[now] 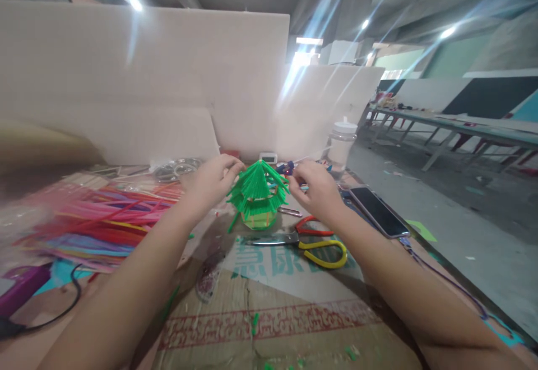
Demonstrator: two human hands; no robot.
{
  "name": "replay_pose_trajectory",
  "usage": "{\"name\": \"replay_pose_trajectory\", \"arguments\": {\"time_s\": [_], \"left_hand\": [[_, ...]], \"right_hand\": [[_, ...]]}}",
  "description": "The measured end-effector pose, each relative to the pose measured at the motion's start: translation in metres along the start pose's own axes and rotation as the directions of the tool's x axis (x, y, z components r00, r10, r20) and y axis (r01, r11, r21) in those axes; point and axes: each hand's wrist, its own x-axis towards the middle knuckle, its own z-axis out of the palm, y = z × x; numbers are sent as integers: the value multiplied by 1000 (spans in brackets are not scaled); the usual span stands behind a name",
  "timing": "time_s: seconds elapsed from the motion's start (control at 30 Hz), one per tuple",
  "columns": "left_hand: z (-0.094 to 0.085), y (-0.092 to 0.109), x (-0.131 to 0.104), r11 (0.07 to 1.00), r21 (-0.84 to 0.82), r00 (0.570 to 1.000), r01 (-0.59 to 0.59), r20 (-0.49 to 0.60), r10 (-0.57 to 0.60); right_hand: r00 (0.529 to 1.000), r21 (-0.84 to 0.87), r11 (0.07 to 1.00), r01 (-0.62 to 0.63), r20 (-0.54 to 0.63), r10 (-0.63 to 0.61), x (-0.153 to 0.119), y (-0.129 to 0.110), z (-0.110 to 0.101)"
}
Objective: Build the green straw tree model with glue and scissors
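A small green model [258, 193] with a pointed, layered roof stands upright on the cardboard [210, 325]. My left hand [216, 182] is at the left of its roof, fingers curled together near its edge. On the other side my right hand [313, 188] is beside the roof, thumb and fingers bent toward each other. Whether either hand pinches something small cannot be made out. Scissors [298, 241] with one red and one yellow handle lie in front of the model, blades pointing left.
Colourful fuzzy sticks [126, 213] are heaped at the left, near a purple device [25, 291] with a black cable. A phone [378, 211] lies at the right. A clear bottle [341, 146] stands behind my right hand, before a pale upright board [244, 78].
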Motion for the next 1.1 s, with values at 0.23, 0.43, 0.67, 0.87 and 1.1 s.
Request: {"name": "replay_pose_trajectory", "arguments": {"time_s": [0.23,0.43,0.67,0.87,1.1], "left_hand": [[-19,-2,-2,985,127,993,119,-12,-118],[-32,-7,-1,978,164,991,132,15,-136],[-12,-28,-20,949,253,922,189,287,-260],[33,-34,-62,951,252,886,177,380,-266],[41,-38,-70,929,339,917,148,305,-258]], "right_hand": [[885,30,901,-434,200,420,2,43,-10],[794,141,940,-309,583,174,-11,68,5],[612,35,965,-259,779,136,-33,53,48],[602,-109,962,-252,761,244,-37,55,63],[637,-302,898,-319,633,439,-40,87,51]]}}
